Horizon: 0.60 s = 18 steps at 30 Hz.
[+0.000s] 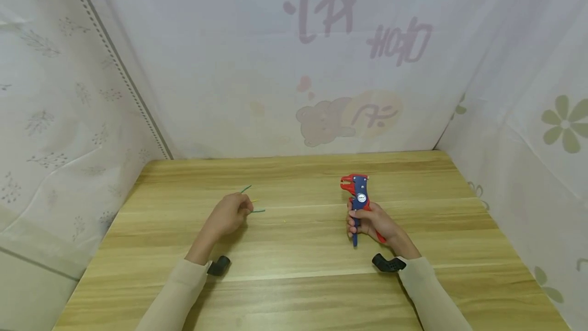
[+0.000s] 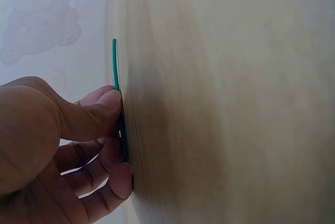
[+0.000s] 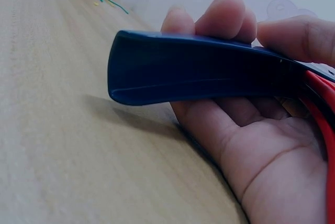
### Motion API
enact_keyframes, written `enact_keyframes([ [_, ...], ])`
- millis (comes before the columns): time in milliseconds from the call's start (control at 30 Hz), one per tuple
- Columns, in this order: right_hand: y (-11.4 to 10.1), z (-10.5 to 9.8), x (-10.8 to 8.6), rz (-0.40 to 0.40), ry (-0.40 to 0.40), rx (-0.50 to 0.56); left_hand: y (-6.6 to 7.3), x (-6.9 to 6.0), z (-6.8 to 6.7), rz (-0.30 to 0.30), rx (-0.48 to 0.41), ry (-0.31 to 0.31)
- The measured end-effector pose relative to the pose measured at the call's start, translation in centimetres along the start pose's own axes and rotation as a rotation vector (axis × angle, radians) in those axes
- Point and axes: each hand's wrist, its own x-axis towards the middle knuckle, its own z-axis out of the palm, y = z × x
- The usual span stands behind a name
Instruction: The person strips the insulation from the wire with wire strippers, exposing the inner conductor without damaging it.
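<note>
1. The desk (image 1: 294, 295) spreads under both hands.
2. The red-and-blue wire stripper (image 1: 361, 186) sits in your right hand (image 1: 377, 221), fingers around its handles.
3. Your left hand (image 1: 229, 213) has its fingers pinching a green wire (image 2: 115, 59) at the desk.
4. A yellow scrap (image 1: 284, 221) lies between your hands.

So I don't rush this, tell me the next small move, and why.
Probably lift the thin green wire clear of the yellowish wood-grain tabletop: the left hand pinches it close to that surface, while the right hand holds the red-and-blue wire stripper well apart from it, its jaws empty.
</note>
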Motion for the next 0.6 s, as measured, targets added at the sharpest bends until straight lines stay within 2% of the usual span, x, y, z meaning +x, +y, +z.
enact_keyframes([
  [400,0.04,0.09,0.23,0.003,0.002,0.003,0.12,-0.25,-0.04,0.046,-0.046,0.015],
  [600,-0.10,0.18,-0.04,0.005,0.009,0.000,0.49,-0.20,0.04,0.089,-0.086,0.055],
])
